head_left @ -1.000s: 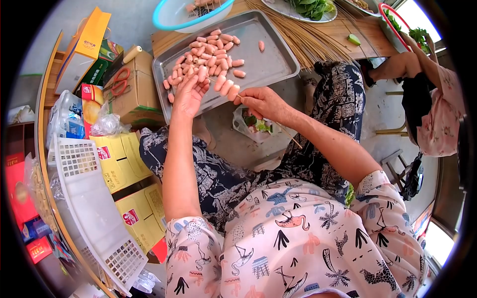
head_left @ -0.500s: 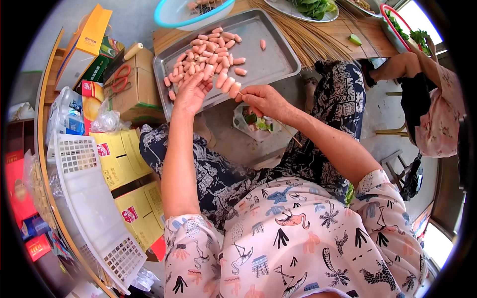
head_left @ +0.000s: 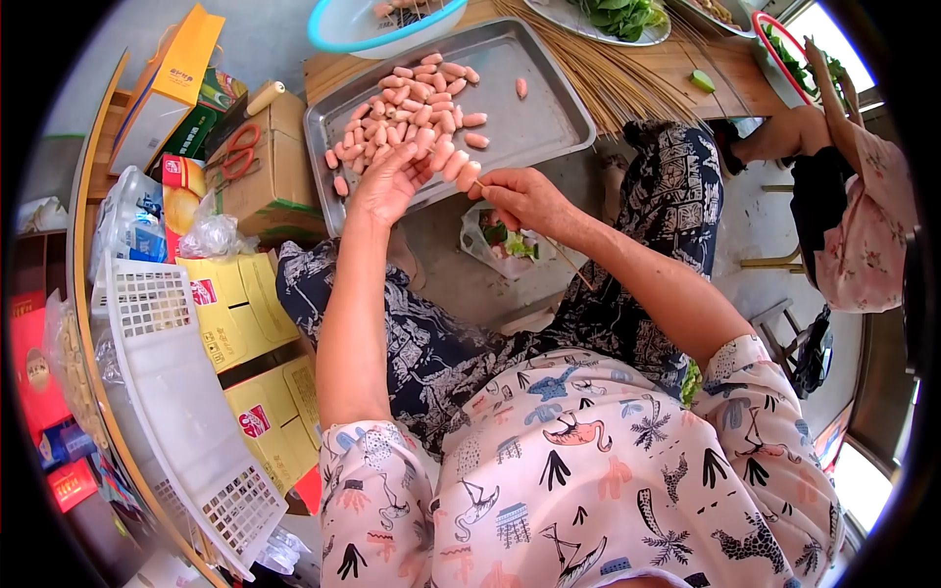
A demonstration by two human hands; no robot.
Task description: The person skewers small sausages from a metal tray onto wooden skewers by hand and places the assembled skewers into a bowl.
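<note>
A bamboo skewer (head_left: 571,265) is gripped in my right hand (head_left: 526,200), its long end trailing back under the wrist. Several small pink sausages (head_left: 456,165) are threaded near its tip, in front of my right fingers. My left hand (head_left: 390,184) is palm up at the tip end, its curled fingers around a small sausage in line with the others; the fingers partly cover it. Just beyond, a heap of loose sausages (head_left: 404,103) fills the left part of a metal tray (head_left: 534,122). One sausage (head_left: 520,88) lies apart on the right.
Behind the tray stand a blue-rimmed bowl (head_left: 382,41) and many loose skewers (head_left: 598,73). Scissors (head_left: 241,150) and a knife lie on a cardboard box (head_left: 284,176) at left. A plastic bag of scraps (head_left: 505,245) sits below. Another person's arm (head_left: 828,98) reaches greens at right.
My left fingers have shifted slightly right, toward the skewer tip, and curled in closer around the sausage there. My right hand has hardly moved. The other person's hand at right has lifted.
</note>
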